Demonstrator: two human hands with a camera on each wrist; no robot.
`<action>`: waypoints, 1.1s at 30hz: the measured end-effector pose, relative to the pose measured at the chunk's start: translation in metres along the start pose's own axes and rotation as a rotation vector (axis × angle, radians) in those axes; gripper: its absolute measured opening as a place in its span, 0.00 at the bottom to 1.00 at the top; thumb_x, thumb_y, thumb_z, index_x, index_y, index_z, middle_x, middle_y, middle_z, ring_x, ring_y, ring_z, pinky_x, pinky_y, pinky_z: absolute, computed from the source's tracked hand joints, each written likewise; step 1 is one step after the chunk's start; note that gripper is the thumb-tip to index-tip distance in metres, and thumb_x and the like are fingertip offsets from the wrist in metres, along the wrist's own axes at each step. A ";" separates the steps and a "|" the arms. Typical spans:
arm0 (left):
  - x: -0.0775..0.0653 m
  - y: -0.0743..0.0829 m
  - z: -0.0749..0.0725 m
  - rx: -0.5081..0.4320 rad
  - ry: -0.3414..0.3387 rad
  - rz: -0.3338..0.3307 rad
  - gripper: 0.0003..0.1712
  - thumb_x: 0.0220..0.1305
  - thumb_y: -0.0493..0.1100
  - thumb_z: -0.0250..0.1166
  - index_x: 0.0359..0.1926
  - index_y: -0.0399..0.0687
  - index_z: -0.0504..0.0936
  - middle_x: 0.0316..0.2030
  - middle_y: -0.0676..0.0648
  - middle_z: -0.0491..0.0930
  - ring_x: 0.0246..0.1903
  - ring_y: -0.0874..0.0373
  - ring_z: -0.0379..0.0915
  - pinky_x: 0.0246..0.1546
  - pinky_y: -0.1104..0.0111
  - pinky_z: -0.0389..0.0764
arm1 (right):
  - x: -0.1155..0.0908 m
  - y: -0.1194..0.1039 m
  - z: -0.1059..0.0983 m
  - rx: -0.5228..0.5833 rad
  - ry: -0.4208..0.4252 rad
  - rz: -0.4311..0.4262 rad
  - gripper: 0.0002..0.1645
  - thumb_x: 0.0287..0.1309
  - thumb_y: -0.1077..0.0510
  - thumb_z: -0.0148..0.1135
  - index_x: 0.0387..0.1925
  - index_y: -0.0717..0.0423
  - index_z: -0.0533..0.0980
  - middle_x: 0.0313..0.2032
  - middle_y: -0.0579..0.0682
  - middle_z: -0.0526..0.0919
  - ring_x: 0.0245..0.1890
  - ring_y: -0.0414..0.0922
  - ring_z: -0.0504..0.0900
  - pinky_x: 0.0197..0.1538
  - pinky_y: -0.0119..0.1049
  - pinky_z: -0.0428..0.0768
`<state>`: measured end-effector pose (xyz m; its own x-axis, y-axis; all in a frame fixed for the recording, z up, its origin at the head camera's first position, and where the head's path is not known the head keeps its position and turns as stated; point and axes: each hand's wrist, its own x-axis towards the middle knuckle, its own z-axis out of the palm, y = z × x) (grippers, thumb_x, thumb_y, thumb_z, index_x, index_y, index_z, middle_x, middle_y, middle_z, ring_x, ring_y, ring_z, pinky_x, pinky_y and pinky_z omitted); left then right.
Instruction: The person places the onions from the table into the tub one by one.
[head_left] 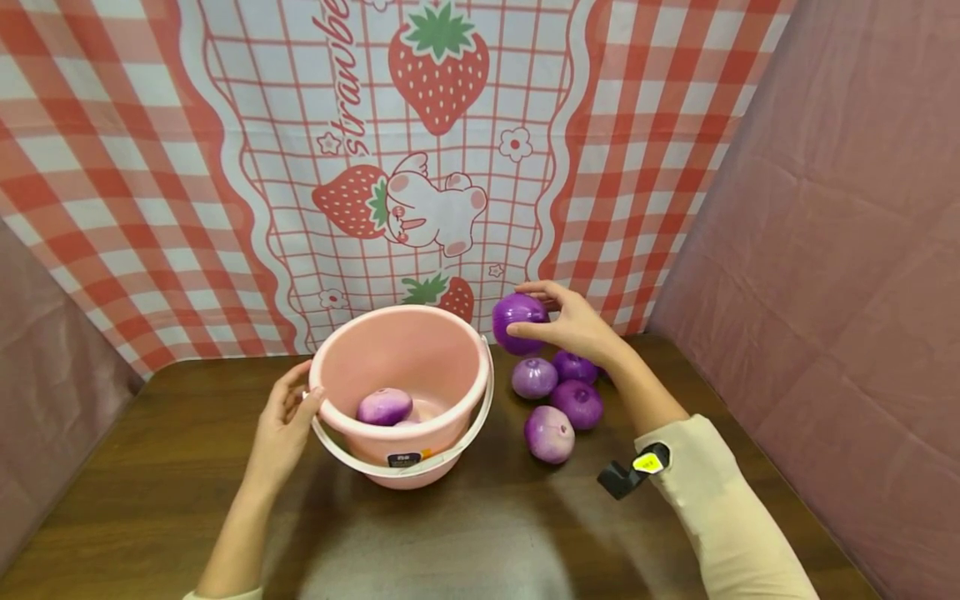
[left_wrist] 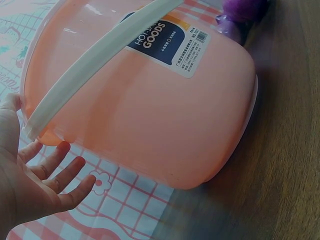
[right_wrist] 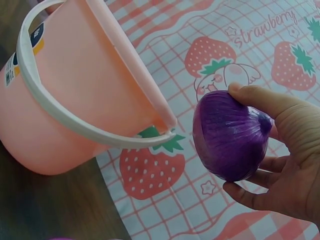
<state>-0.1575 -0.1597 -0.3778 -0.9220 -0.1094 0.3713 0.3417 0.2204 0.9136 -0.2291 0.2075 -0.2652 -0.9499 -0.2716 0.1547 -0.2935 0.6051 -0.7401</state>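
Right wrist view: purple onion (right_wrist: 231,137) partly hides the right hand (right_wrist: 300,167).

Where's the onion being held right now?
In the head view, the held onion is right of centre, in the right grip, right of the pink bucket and, in the picture, above the loose onions.

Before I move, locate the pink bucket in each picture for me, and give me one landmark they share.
Head: pink bucket, lower half, slightly left of centre.
Left wrist: pink bucket, large across the middle and upper part, cut off by the top edge.
Right wrist: pink bucket, upper left, cut off by the left and top edges.
Shared landmark: the bucket's white handle, visible in all three.
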 end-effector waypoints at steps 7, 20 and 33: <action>0.000 -0.001 0.000 0.004 0.002 -0.003 0.25 0.68 0.36 0.52 0.65 0.38 0.62 0.35 0.68 0.76 0.36 0.76 0.72 0.38 0.84 0.73 | 0.003 -0.004 0.006 0.027 -0.002 -0.013 0.41 0.45 0.39 0.70 0.60 0.44 0.67 0.55 0.51 0.75 0.57 0.49 0.72 0.56 0.47 0.74; -0.001 -0.001 -0.001 -0.001 -0.002 -0.003 0.25 0.68 0.36 0.52 0.65 0.38 0.62 0.37 0.68 0.76 0.37 0.77 0.72 0.39 0.85 0.73 | 0.007 -0.011 0.015 0.077 0.013 -0.021 0.40 0.44 0.42 0.71 0.60 0.43 0.68 0.54 0.52 0.76 0.55 0.48 0.73 0.53 0.45 0.77; 0.001 0.001 0.000 0.000 -0.001 0.002 0.25 0.68 0.36 0.52 0.65 0.37 0.62 0.35 0.69 0.76 0.36 0.77 0.72 0.39 0.84 0.73 | 0.013 -0.021 0.021 0.079 0.013 -0.039 0.40 0.43 0.42 0.72 0.60 0.43 0.69 0.53 0.51 0.76 0.55 0.48 0.73 0.47 0.42 0.80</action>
<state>-0.1578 -0.1600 -0.3769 -0.9216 -0.1080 0.3729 0.3434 0.2208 0.9128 -0.2328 0.1759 -0.2618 -0.9394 -0.2838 0.1924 -0.3213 0.5332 -0.7826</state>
